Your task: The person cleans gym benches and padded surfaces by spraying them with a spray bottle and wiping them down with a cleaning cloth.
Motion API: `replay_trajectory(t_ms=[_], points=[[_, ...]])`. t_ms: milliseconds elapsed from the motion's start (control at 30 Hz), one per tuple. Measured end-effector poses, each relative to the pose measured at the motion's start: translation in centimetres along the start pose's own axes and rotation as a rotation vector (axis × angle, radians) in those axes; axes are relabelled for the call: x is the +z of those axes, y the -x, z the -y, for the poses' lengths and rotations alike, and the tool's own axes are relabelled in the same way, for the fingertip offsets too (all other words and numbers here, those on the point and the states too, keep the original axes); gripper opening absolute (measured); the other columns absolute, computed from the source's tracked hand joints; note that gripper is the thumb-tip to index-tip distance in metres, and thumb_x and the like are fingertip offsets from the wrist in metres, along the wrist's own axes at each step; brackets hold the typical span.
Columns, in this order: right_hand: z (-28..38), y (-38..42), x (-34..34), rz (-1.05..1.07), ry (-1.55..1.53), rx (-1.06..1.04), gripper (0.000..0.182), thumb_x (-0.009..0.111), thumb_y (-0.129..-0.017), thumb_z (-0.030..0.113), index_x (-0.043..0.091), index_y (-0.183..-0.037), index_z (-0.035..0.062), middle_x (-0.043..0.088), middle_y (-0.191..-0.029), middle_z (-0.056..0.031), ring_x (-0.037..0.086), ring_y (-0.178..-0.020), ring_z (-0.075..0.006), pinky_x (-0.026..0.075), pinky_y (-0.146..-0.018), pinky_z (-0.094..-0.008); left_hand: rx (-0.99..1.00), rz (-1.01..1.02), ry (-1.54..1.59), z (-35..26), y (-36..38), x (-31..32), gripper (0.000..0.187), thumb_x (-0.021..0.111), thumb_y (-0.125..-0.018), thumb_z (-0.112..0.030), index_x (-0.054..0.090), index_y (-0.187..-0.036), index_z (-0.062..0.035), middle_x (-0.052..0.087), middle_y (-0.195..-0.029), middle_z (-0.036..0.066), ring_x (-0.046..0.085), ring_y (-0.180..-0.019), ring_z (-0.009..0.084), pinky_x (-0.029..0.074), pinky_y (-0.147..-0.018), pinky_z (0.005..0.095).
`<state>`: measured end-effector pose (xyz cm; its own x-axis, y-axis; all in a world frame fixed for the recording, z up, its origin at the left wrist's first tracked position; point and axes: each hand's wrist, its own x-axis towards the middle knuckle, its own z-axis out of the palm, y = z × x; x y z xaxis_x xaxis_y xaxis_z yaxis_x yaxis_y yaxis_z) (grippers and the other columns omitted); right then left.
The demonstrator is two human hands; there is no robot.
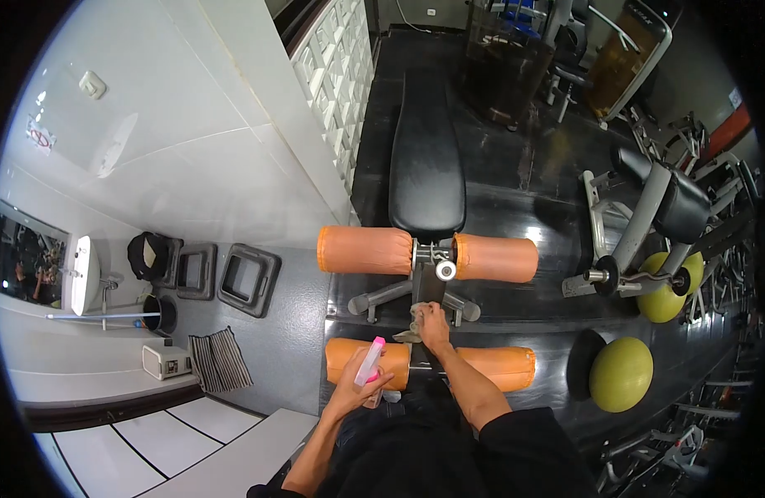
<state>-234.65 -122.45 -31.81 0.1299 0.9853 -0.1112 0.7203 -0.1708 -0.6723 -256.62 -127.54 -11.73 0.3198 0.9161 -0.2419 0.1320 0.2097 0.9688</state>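
In my left hand (358,383) is a clear spray bottle (369,362) with a pink top, held over the left near orange roller pad (339,355). My right hand (433,327) is closed on a crumpled, greyish cloth (416,315), pressed to the dark metal post (430,286) of a sit-up bench. Another orange pad (503,368) lies by my right forearm. Farther up the post are two more orange pads, left (364,251) and right (497,258), with a white round knob (445,270) between them. The black padded bench (428,166) stretches away beyond.
Yellow-green exercise balls, one of them nearby (621,374), sit at right by a weight machine (648,216). At left are grey step platforms (249,280), a striped mat (220,359), a bucket (160,314) and a sink (82,274). A white wall (192,149) borders the bench.
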Motion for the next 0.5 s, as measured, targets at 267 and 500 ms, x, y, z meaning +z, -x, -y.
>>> replay_trajectory(t_ms=[267, 500], points=[[-1.1, 0.1, -0.4, 0.389, 0.223, -0.048, 0.043, 0.067, -0.078, 0.027, 0.062, -0.119, 0.0167, 0.049, -0.127, -0.0163, 0.054, -0.106, -0.0411, 0.046, -0.095, -0.0458, -0.022, 0.015, 0.035, -0.4, 0.6, 0.3, 0.036, 0.069, -0.085, -0.003, 0.055, -0.119, -0.001, 0.059, -0.102, 0.002, 0.059, -0.081, 0.0067, 0.048, -0.072, 0.0229], [-1.6, -2.4, -6.9, 0.736, 0.11, 0.069, 0.028, 0.056, -0.085, 0.025, 0.068, -0.105, 0.0111, 0.065, -0.103, -0.0252, 0.062, -0.099, -0.038, 0.049, -0.091, -0.0434, -0.086, 0.002, 0.097, -0.6, 0.9, 0.3, 0.037, 0.068, -0.086, -0.005, 0.054, -0.121, -0.0014, 0.06, -0.105, 0.002, 0.058, -0.084, 0.0074, 0.048, -0.076, 0.024]])
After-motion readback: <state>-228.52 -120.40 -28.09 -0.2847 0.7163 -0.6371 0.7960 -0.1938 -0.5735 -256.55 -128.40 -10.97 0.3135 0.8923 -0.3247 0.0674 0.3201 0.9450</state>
